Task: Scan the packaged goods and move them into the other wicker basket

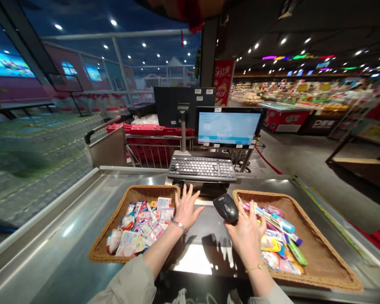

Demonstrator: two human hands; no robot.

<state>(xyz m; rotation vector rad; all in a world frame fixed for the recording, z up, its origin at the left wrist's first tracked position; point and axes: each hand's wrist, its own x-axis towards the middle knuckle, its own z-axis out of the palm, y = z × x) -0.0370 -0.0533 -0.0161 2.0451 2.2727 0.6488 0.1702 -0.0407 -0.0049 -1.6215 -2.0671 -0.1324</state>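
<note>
My left hand [186,207] is open with its fingers spread, over the right rim of the left wicker basket [98,249]. Small packaged goods [144,219] in bright wrappers fill much of that basket. My right hand [247,230] reaches over the left side of the right wicker basket [323,240], fingers stretched apart. A black rounded device [226,207], like a mouse or a scanner head, is right beside its thumb and index finger; whether they touch cannot be made out. Colourful long packets [281,228] lie in the right basket, partly hidden by this hand.
A black keyboard [202,168] sits beyond the metal counter [66,228], below a lit monitor [229,128] and a dark screen back [167,105]. Behind them stand a metal cart [145,147] with red crates and a red freezer [286,118].
</note>
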